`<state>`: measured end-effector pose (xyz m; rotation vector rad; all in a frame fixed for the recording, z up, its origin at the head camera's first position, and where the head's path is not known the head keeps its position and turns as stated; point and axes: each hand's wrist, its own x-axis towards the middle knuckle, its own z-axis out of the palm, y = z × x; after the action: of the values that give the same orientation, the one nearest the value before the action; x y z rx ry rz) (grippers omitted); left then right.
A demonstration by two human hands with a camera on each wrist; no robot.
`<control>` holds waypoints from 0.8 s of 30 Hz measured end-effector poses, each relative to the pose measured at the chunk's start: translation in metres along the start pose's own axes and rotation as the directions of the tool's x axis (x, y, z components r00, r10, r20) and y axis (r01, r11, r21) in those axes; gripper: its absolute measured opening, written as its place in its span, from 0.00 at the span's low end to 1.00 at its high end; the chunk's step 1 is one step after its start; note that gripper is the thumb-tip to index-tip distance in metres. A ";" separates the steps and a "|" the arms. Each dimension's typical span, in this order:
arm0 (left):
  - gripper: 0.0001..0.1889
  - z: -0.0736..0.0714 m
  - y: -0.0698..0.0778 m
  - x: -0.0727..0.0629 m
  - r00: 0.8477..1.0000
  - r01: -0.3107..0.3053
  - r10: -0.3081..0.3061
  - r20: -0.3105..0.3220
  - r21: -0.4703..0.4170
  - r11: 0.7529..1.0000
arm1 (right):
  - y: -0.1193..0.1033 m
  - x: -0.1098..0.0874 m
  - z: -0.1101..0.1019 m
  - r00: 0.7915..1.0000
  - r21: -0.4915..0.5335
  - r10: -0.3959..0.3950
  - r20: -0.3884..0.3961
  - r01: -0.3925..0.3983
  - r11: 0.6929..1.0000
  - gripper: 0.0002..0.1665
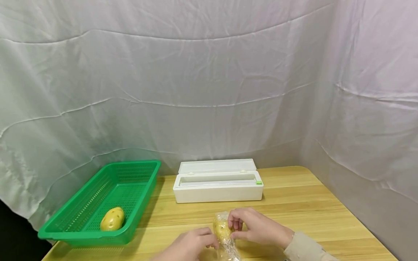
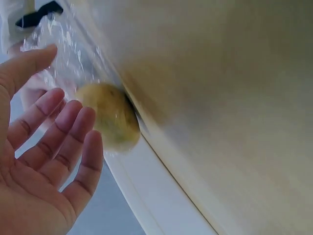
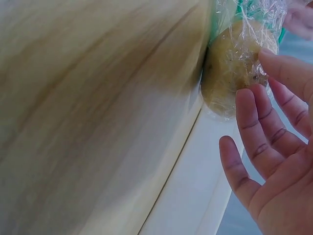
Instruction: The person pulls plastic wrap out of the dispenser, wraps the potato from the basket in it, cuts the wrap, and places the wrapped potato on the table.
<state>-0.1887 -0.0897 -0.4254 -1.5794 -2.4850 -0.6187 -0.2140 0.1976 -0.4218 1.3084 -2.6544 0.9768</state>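
Note:
A yellow potato (image 1: pixel 222 230) wrapped in clear cling film (image 1: pixel 227 251) lies on the wooden table in front of me. The loose film bunches out from its near end. My left hand (image 1: pixel 194 243) is just left of the potato, and in the left wrist view its fingers are spread and loosely bent, with nothing held. From the right, my right hand (image 1: pixel 256 226) reaches the potato. The right wrist view shows its thumb (image 3: pixel 281 68) and fingertips at the wrapped surface, loosely bent and apart rather than gripping.
Behind the potato stands a white cling film dispenser (image 1: pixel 218 194) with its lid (image 1: pixel 217 166) raised. At the left is a green plastic basket (image 1: pixel 143 206), with another potato (image 1: pixel 112 219) inside. Grey cloth (image 1: pixel 202 79) hangs behind the table (image 1: pixel 290 195).

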 end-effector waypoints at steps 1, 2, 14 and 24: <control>0.14 0.002 0.001 0.000 1.000 -0.016 0.016 -0.004 0.025 1.000 | 0.001 0.000 0.000 1.000 0.000 0.001 -0.002 -0.001 1.000 0.10; 0.14 0.004 0.002 0.000 1.000 -0.028 0.029 -0.009 0.048 0.998 | 0.001 0.000 0.001 1.000 -0.003 0.001 -0.004 -0.001 1.000 0.10; 0.17 0.014 0.014 0.004 0.999 0.012 -0.005 -0.050 0.142 0.990 | 0.001 -0.001 0.001 0.999 -0.023 -0.041 -0.028 0.041 0.999 0.10; 0.08 0.013 0.017 0.006 0.997 -0.021 0.032 -0.066 0.157 0.987 | -0.010 -0.014 -0.008 0.998 -0.001 -0.051 0.028 0.052 0.999 0.10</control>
<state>-0.1745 -0.0729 -0.4301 -1.5058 -2.3944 -0.4532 -0.1996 0.2069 -0.4137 1.3926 -2.6265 0.9566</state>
